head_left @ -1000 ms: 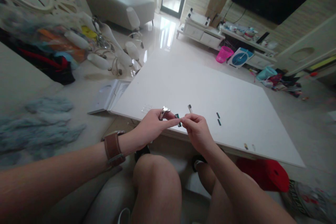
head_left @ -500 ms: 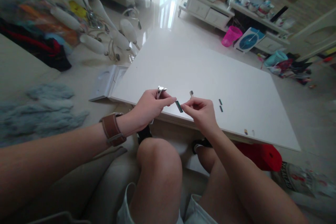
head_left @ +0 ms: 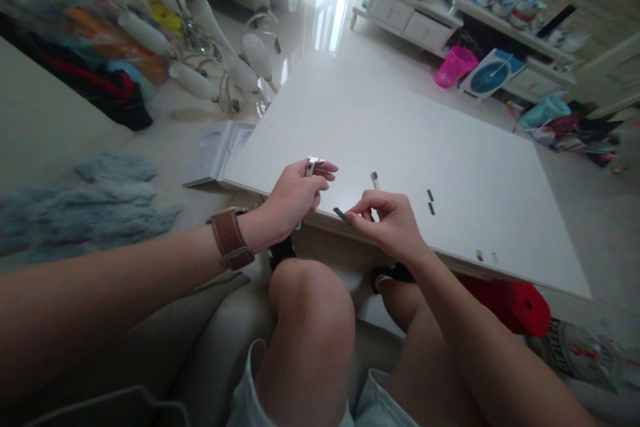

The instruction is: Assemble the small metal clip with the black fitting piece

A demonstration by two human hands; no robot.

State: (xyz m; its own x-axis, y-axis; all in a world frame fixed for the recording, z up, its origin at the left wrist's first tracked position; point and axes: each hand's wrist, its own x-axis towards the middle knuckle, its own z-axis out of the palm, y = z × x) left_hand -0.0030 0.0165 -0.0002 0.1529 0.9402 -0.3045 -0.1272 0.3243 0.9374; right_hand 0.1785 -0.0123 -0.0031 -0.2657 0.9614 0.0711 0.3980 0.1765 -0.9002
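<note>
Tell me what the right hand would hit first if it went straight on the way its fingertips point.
Beyond the dark green strip it pinches, the right hand would likely meet the left hand first. Depth is unclear from this one view, so it might pass under or over.

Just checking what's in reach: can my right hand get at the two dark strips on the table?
Probably yes: the two dark strips lie near the right hand with only white tabletop between, though it is pinching a green strip.
</note>
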